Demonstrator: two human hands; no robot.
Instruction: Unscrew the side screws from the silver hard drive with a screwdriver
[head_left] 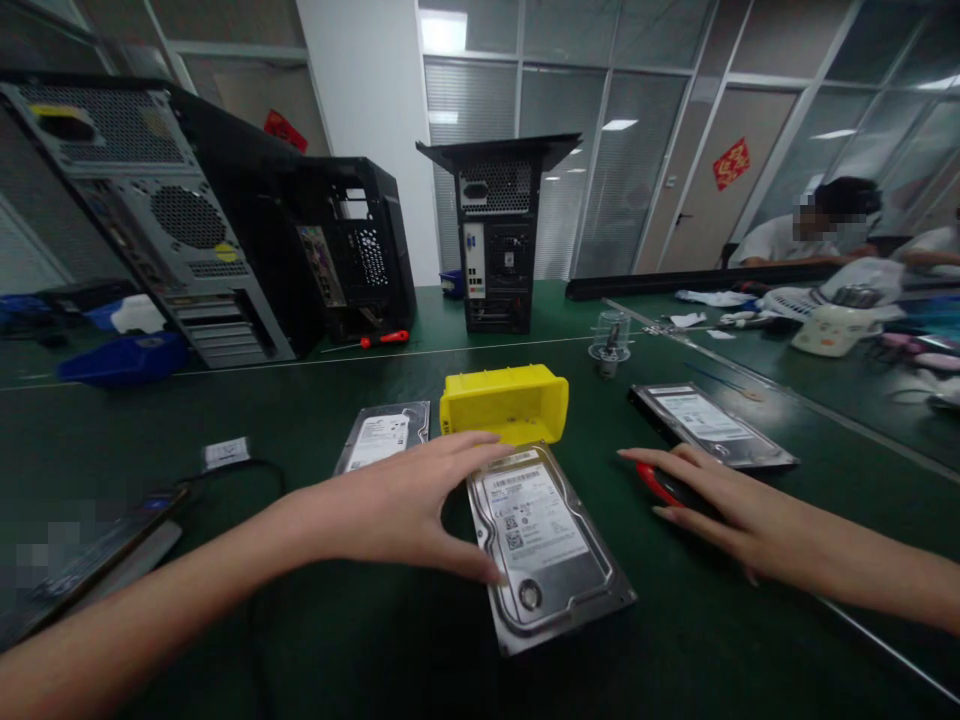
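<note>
My left hand point(390, 500) rests at the left side of a silver hard drive point(540, 535), thumb on its left edge and fingers at its far end. The drive's white label faces up. In my right hand point(720, 505) is a screwdriver point(667, 490) with a red and black handle; its metal shaft points towards the lower right. Just behind the held drive, a yellow plastic bin point(506, 400) lies with its opening towards me. A second hard drive point(386, 435) is partly hidden by my left hand, and a third hard drive point(709, 425) lies beyond my right hand.
Computer cases point(499, 240) stand at the back and left. A red-handled screwdriver point(386, 339) lies before them. At right are a clear plastic container point(610, 345) and a cream-coloured pot point(836, 325). A phone-like device point(105, 545) stands lower left. Another person point(802, 235) sits far right.
</note>
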